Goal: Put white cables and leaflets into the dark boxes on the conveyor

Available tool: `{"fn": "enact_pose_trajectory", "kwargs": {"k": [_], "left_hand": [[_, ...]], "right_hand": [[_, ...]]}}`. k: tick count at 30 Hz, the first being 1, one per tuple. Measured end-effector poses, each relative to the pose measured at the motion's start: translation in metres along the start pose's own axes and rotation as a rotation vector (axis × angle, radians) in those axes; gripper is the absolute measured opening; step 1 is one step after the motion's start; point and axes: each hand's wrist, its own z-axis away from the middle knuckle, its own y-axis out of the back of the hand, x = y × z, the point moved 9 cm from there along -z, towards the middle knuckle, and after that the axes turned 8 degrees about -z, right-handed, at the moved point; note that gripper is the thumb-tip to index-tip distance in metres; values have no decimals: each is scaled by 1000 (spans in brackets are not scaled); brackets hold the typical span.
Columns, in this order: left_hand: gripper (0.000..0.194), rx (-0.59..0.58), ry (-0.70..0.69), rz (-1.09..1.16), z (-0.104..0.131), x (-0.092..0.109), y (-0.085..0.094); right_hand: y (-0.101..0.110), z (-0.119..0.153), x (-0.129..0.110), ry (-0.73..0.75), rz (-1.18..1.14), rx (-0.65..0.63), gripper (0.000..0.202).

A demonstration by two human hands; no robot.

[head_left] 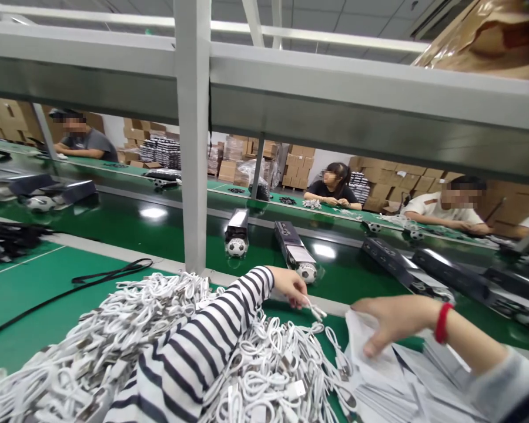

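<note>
My left hand [293, 286], in a black-and-white striped sleeve, reaches over a heap of white cables. Its closed fingers pinch a white charging cable [318, 310] that is looped into a small bundle. Under and beside the forearm lie two heaps of such cables, one on the left [127, 329] and one near the middle [273, 376]. At the right, my right hand [390, 323], with a red wristband, bends over a stack of white paper leaflets [379, 382]. Thumb and fingers grip the upper leaflets; the fingertips are partly hidden and blurred.
Past the table edge, a green conveyor [127, 226] carries dark boxes [288, 238] with football-patterned items [237, 247]. A grey post [193, 141] rises ahead, under a shelf beam [357, 76]. A black strap [110, 273] lies left. Co-workers [335, 188] sit across the line.
</note>
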Motion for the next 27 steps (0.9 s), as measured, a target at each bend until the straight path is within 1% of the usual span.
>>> {"fn": "enact_pose_trajectory", "kwargs": {"k": [1, 2, 3, 5, 7, 8, 9, 10, 12, 13, 14, 16, 18, 20, 21, 22, 24, 27], "left_hand": [[39, 89, 0, 8, 5, 2, 12], [35, 205, 7, -6, 12, 3, 27], [31, 343, 24, -40, 21, 4, 44], [25, 666, 99, -168, 49, 4, 79], [24, 992, 245, -335, 87, 0, 109], [25, 1125, 348, -407, 106, -4, 119], [27, 1226, 460, -460, 123, -10, 127], [28, 1287, 564, -495, 137, -17, 131], [30, 1336, 720, -518, 155, -30, 136], [30, 1341, 765, -523, 160, -35, 137], [31, 1346, 793, -532, 163, -39, 137], [31, 1359, 821, -574, 166, -42, 138], [32, 1348, 833, -626, 165, -43, 139], [30, 1290, 844, -656, 160, -47, 138], [29, 1247, 853, -660, 157, -50, 137], [28, 1198, 862, -658, 153, -54, 137], [28, 1113, 868, -680, 146, -59, 135], [35, 1080, 841, -786, 137, -58, 133]], "right_hand": [[-7, 3, -1, 6, 24, -13, 81], [-12, 6, -1, 7, 43, -2, 82], [-15, 7, -1, 2, 59, 27, 83], [-16, 8, 0, -14, 65, 107, 87], [-14, 8, 4, -14, 30, 181, 83], [-12, 8, 6, -5, 9, 216, 78], [-9, 8, 9, 7, -10, 247, 70], [-6, 7, 13, 23, -24, 268, 61], [-1, 4, 21, 46, -34, 299, 44], [1, 3, 26, 42, -37, 307, 42], [1, 3, 31, 27, -41, 312, 45], [-1, 3, 35, 4, -55, 290, 61], [-12, 6, 30, 8, -76, 194, 85], [-24, 10, 20, 12, -79, 94, 107], [-28, 11, 16, 3, -73, 63, 114], [-30, 13, 13, -9, -64, 51, 119], [-30, 15, 12, -39, -55, 76, 119], [-27, 16, 16, -78, -59, 156, 113]]}}
